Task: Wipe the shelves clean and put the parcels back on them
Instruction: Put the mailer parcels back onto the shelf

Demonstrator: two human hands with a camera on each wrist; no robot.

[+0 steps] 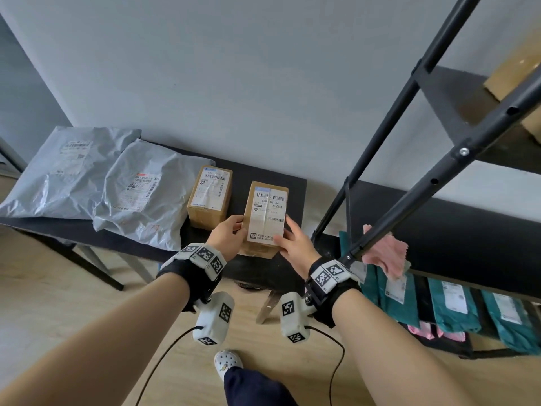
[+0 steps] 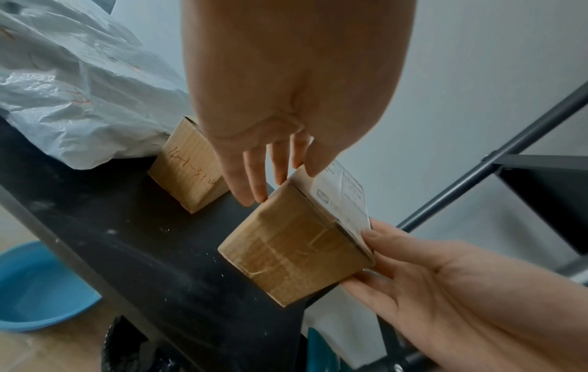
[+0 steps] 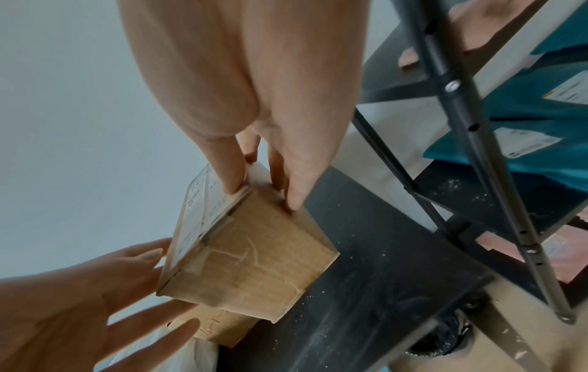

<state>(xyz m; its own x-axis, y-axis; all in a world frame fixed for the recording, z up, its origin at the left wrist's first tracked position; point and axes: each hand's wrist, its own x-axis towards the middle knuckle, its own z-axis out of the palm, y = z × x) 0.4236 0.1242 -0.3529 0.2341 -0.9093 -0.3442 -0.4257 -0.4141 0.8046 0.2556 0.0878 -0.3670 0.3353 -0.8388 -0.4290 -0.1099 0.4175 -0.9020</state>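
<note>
A brown cardboard box (image 1: 266, 212) with a white shipping label is held between both hands, just above the right end of the black table (image 1: 295, 194). My left hand (image 1: 227, 235) grips its left side, thumb on the label edge and fingers (image 2: 251, 196) along the side. On the other side my right hand (image 1: 292, 244) holds the box (image 3: 251, 264), thumb on top and fingers (image 3: 294, 201) down the right face. In the left wrist view the box (image 2: 296, 256) sits tilted over the tabletop. A pink cloth (image 1: 383, 253) hangs on the black shelf rack (image 1: 439, 224) to the right.
A second cardboard box (image 1: 209, 197) stands on the table just left of the held one. Two grey mailer bags (image 1: 137, 194) lie further left. Teal parcels (image 1: 450, 303) fill the rack's lower shelf; a carton (image 1: 515, 71) sits higher up. A blue basin (image 2: 35, 284) is on the floor.
</note>
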